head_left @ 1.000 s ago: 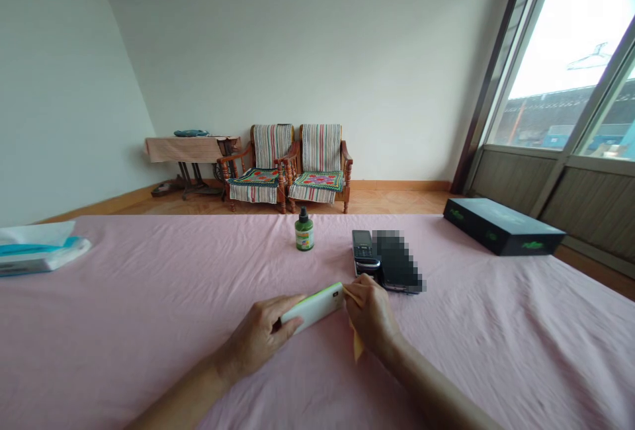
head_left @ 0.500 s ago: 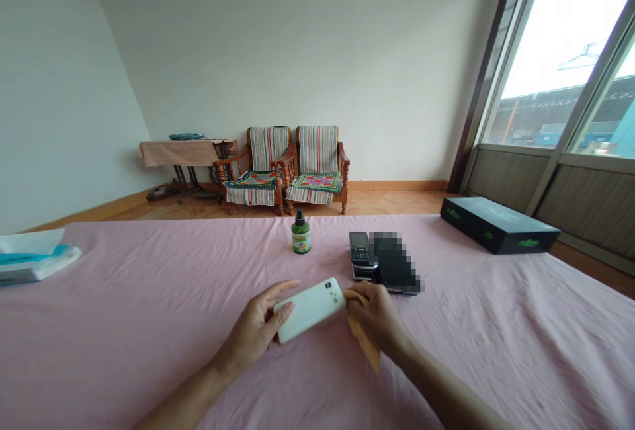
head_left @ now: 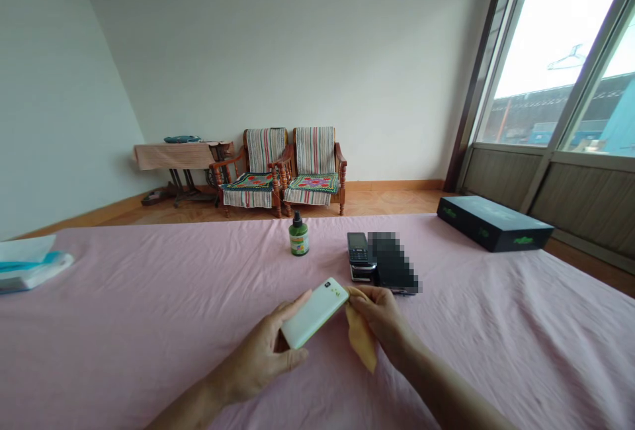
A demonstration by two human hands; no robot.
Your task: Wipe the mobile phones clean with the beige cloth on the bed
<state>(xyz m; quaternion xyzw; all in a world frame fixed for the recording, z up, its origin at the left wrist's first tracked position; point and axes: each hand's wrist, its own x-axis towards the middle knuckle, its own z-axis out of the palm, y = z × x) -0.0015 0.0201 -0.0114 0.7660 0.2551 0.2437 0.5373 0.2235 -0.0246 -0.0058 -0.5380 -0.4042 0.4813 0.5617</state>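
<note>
Left hand (head_left: 260,352)'s half-curled round a slim white rectangular phone (head_left: 315,314), right hand (head_left: 385,319)'s pinching a thin yellow cloth (head_left: 362,344) at its corner; I'd support it snugly, rub gently.

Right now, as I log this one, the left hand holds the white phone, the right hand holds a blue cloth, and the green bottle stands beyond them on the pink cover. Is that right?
One thing is off: the cloth in the right hand is yellow, not blue, as the head view shows. The rest stands.
</note>
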